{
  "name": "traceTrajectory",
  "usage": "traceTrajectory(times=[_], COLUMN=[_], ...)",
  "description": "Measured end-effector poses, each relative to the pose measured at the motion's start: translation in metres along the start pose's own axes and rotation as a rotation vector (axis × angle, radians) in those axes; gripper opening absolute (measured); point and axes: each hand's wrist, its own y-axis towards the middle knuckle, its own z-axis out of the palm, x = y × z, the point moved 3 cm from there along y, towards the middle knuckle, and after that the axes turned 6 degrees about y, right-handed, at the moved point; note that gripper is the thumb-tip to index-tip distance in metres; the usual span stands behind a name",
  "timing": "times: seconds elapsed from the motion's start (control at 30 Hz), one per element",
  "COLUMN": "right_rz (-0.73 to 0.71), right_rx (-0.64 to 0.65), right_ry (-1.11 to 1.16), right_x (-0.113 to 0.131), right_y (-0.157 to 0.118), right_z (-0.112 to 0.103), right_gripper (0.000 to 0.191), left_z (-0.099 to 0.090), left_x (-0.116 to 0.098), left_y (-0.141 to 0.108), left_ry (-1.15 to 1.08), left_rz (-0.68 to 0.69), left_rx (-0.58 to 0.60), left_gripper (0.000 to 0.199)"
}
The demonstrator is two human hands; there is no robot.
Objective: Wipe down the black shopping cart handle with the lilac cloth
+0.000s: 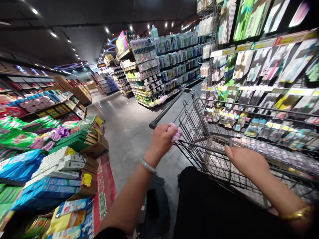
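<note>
My left hand (pixel 162 138), with a pale bangle at the wrist, is closed on a small, soft, bunched lilac-pink item (pixel 176 132). It is at the corner of the metal shopping cart (pixel 190 144), close to the end of the cart's push handle (pixel 165 111). Whether these fingers also grip the cart is hidden. My right hand (pixel 245 161), below a gold bracelet, is closed over the cart's near side rail, with its thumb on top and its other fingers out of sight. The wire basket stands tilted in view to my right.
Hanging packets fill the rack (pixel 251 88) beyond the cart. Boxes (pixel 62 164) and bagged goods are piled along a low display on the left. A grey floor aisle (pixel 119 129) runs ahead, past a stocked shelf end (pixel 147 73). A dark rounded object (pixel 156 209) is beside my legs.
</note>
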Motion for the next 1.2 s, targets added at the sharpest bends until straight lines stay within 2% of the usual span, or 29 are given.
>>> traceTrajectory(times=[0.07,0.2,0.27,0.33,0.43,0.53,0.63,0.73,0.87,0.9,1.0,1.07,1.13,1.2], right_rz=[0.01,0.002,-0.005,-0.008,-0.009,0.002,-0.004,0.009,0.019,0.016,0.03,0.037,0.024,0.012], right_rx=[-0.001,-0.02,-0.02,-0.017,-0.024,-0.023,-0.008,0.013,0.007,-0.001,-0.01,-0.011,-0.026,-0.041], right_ry=[0.014,-0.001,-0.005,0.006,0.018,0.022,0.019,0.04,0.074,0.078,0.098,0.103,0.094,0.08], right_x=[0.002,0.005,0.005,0.005,0.005,0.004,0.006,0.008,0.01,0.01,0.01,0.01,0.01,0.01], right_y=[0.0,0.001,0.002,0.002,0.0,-0.002,-0.004,-0.004,-0.003,-0.003,-0.005,-0.007,-0.009,-0.009], right_z=[0.0,-0.002,-0.002,-0.001,-0.001,-0.002,-0.005,-0.008,-0.012,-0.013,-0.015,-0.016,-0.016,-0.015], right_gripper=[0.071,0.069,0.068,0.067,0.068,0.068,0.066,0.067,0.067,0.067,0.068,0.066,0.065,0.065], left_z=[-0.002,-0.002,-0.002,-0.003,-0.004,-0.003,0.004,0.017,0.038,0.042,0.049,0.052,0.053,0.057], left_x=[0.022,0.064,0.08,0.087,0.075,0.046,0.017,0.0,-0.001,0.003,0.017,0.017,0.007,-0.01], left_y=[0.01,0.033,0.039,0.039,0.03,0.026,0.036,0.054,0.087,0.097,0.121,0.127,0.121,0.105], left_ry=[-0.024,0.059,0.137,0.176,0.13,0.048,0.06,0.201,0.285,0.285,0.293,0.302,0.306,0.291], left_rz=[-0.019,-0.248,-0.366,-0.447,-0.409,-0.275,-0.123,-0.029,0.092,0.07,-0.114,-0.138,-0.021,0.147], left_rx=[0.061,0.053,0.05,0.052,0.052,0.086,0.23,0.367,0.468,0.478,0.496,0.507,0.505,0.554], left_gripper=[0.029,0.027,0.025,0.025,0.028,0.026,0.024,0.02,0.017,0.019,0.026,0.026,0.025,0.023])
